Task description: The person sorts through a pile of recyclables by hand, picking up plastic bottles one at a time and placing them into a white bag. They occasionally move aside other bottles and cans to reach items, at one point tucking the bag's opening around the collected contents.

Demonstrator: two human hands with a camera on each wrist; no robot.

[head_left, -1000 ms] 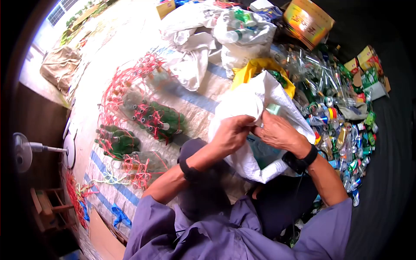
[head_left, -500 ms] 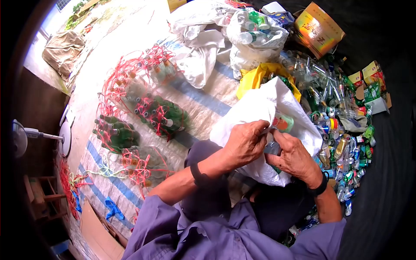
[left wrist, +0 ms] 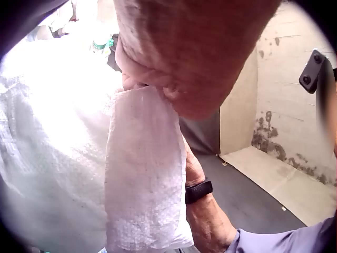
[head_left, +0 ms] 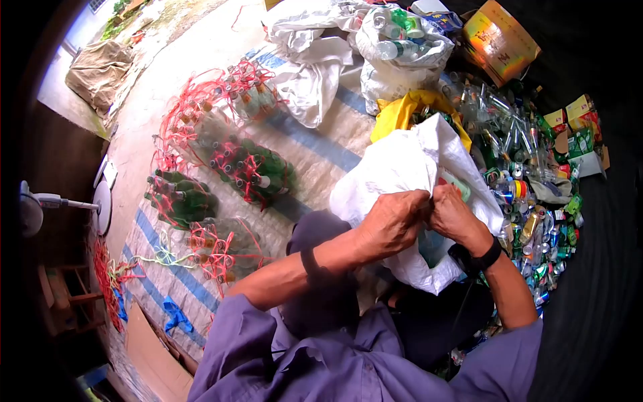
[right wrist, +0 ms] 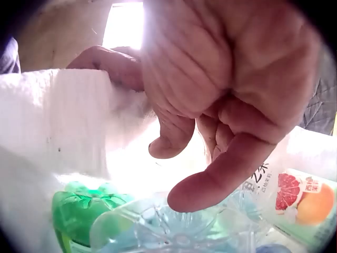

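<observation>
A white woven sack point(head_left: 382, 171) stands in front of the person, its mouth facing up towards them. The left hand point(head_left: 394, 220) grips the sack's rim, which folds over in a flap below that hand in the left wrist view. Close against it, the right hand point(head_left: 459, 213) pinches the same rim, its lower fingers hanging inside the mouth. Beneath those fingers in the right wrist view lie a clear plastic bottle point(right wrist: 181, 232), a green plastic bottle point(right wrist: 87, 213) and a bottle label with grapefruit pictures point(right wrist: 303, 203).
Bundles of green bottles point(head_left: 251, 171) tied with red string stand on the striped sheet point(head_left: 321, 147) to the left. A heap of cans and bottles point(head_left: 529, 214) spreads at the right. Beyond the sack are a yellow bag point(head_left: 395, 119) and a white bag of bottles point(head_left: 402, 74).
The right hand dipped lower at the sack's mouth half a second ago, thumb and fingers apart, and has risen to meet the left hand at the rim. The left hand keeps its grip.
</observation>
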